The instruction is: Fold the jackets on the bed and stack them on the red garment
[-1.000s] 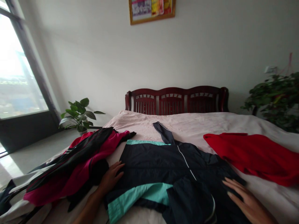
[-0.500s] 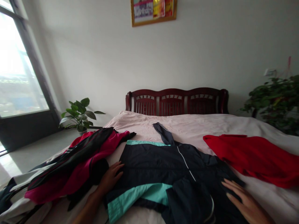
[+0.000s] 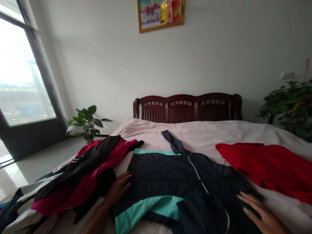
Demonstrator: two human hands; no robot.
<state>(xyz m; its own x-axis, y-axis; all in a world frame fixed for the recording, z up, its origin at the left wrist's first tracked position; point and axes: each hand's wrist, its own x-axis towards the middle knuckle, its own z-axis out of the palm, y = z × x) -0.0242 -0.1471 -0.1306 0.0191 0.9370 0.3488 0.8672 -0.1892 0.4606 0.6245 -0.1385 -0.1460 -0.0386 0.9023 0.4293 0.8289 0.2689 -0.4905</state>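
A dark navy jacket (image 3: 170, 175) with teal bands and a white-edged zip lies spread on the bed (image 3: 200, 133). My left hand (image 3: 118, 190) rests flat on the jacket's left edge, fingers stretched out. My right hand (image 3: 262, 213) lies flat on the jacket's right side, fingers straight and apart. Neither hand holds anything.
A heap of magenta and black clothes (image 3: 83, 175) lies left of the jacket. A red garment (image 3: 265, 165) is spread at the right. A dark wooden headboard (image 3: 187, 107) stands against the wall. Potted plants stand at the left (image 3: 87, 122) and the right (image 3: 290, 104). A window (image 3: 21, 74) is at the left.
The view has shifted slightly up and to the left, so everything sits lower and further right in frame. Both hands stay flat on the jacket.
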